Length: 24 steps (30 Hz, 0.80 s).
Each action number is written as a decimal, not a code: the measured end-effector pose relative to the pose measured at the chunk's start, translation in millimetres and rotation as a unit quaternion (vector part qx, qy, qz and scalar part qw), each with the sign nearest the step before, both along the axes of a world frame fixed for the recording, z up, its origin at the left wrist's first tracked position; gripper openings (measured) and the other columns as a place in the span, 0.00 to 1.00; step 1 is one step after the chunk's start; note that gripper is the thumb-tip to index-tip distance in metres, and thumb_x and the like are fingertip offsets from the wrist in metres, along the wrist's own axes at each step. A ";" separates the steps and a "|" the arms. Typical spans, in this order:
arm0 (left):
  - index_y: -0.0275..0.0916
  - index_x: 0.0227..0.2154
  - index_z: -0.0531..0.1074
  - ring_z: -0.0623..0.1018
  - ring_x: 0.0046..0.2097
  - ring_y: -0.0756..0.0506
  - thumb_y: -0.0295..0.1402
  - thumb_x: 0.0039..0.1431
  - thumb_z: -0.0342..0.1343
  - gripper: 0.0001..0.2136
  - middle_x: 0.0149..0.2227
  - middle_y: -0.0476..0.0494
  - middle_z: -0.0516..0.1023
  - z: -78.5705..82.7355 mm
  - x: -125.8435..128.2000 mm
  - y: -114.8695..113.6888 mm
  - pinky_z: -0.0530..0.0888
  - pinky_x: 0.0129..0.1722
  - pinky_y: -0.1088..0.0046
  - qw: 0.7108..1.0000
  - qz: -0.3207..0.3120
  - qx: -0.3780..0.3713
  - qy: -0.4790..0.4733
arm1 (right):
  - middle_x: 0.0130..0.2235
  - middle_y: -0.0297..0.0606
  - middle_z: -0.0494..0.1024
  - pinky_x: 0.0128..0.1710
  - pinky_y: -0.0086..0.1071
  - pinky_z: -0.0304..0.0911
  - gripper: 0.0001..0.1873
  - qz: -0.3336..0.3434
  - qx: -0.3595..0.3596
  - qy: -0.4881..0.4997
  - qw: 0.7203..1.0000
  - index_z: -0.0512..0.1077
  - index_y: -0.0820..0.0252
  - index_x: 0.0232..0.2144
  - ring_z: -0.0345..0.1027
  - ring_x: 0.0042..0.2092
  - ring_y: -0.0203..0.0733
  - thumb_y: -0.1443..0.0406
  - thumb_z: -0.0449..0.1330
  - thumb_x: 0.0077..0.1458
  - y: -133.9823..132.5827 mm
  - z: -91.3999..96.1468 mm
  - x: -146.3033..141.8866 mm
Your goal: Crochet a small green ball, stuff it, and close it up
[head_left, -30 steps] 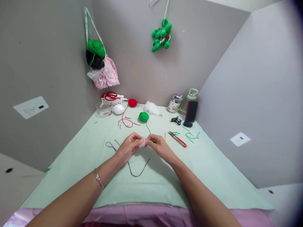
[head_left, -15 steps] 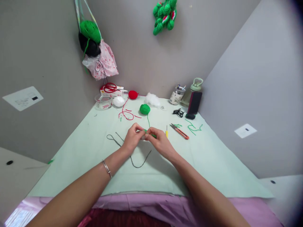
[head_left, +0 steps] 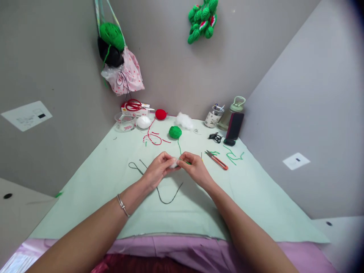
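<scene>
The person's left hand (head_left: 157, 169) and right hand (head_left: 196, 169) pinch white stuffing (head_left: 173, 163) in their fingers; work looks unfinished, the strand (head_left: 179, 146) from the green ball (head_left: 175, 132) at twelve o'clock apparently uncut.

From where we stand, a polished metal bracelet (head_left: 123, 205) gleams at eight o'clock; fluffy stuffing (head_left: 184, 121) and matt green yarn (head_left: 175, 132) sit at twelve, a translucent, plastic-looking bottle (head_left: 225, 120) at two, the cover (head_left: 105, 197) smooth and matt.

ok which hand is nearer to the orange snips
Right. The right hand is just to the left of the orange snips; the left hand is farther left, beyond the right one.
</scene>
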<state>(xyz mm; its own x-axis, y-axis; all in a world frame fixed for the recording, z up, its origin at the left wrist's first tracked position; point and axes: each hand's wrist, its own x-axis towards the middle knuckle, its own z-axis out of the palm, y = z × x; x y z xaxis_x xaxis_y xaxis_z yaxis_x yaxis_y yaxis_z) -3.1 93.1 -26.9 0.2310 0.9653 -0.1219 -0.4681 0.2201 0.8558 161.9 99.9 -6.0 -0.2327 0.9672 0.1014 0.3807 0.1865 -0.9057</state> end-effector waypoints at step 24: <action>0.39 0.28 0.68 0.75 0.30 0.50 0.26 0.45 0.63 0.09 0.29 0.51 0.77 -7.6 0.1 7.0 0.70 0.33 0.72 0.994 0.031 0.032 0.101 | 0.29 0.31 0.72 0.34 0.33 0.51 0.11 0.054 -0.035 -0.045 0.997 0.74 0.59 0.30 0.58 0.31 0.37 0.59 0.58 0.58 -15.4 12.3 -1.4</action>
<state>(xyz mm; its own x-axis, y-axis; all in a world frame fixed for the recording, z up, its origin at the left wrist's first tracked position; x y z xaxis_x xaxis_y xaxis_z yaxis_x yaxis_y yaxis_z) -3.0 100.0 -34.5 0.1477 0.9841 -0.0984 -0.2959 0.1389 0.9451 160.4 84.5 6.3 -0.3413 0.9399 0.0088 0.4418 0.1687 -0.8811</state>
